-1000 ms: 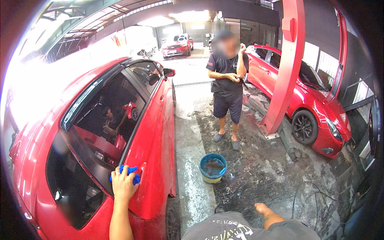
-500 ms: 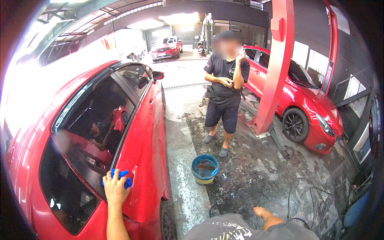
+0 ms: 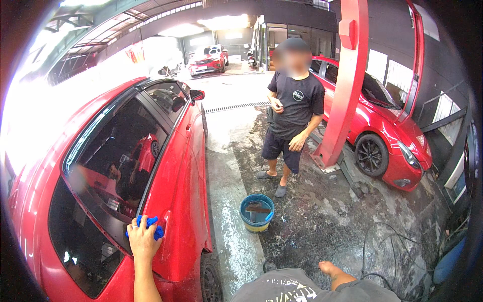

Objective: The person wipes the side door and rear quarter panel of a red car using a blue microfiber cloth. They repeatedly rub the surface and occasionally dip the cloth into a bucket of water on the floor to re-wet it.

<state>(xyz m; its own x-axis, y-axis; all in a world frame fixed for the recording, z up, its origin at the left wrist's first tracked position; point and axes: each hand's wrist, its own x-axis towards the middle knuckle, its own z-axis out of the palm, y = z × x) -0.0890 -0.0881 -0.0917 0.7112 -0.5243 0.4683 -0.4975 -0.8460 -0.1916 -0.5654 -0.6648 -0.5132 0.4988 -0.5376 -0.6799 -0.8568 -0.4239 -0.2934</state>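
Observation:
My left hand [image 3: 143,240] presses a crumpled blue cloth [image 3: 152,226] against the side of a red car [image 3: 182,201], just below the rear side window and near the door handle. Its fingers curl over the cloth, which sticks out past the fingertips. My right arm shows at the lower right, strongly foreshortened, with my right hand [image 3: 328,268] low beside my grey shirt; its fingers cannot be made out.
A blue-rimmed bucket [image 3: 257,214] of dark water stands on the wet floor. Beyond it is a person in dark clothes [image 3: 297,108]. A red lift post [image 3: 344,85] rises before another red car [image 3: 387,136]. Dark hoses [image 3: 395,246] lie at the right.
My left hand and the blue cloth have shifted slightly left along the car. The other person has lowered a raised hand and turned, standing a little further right.

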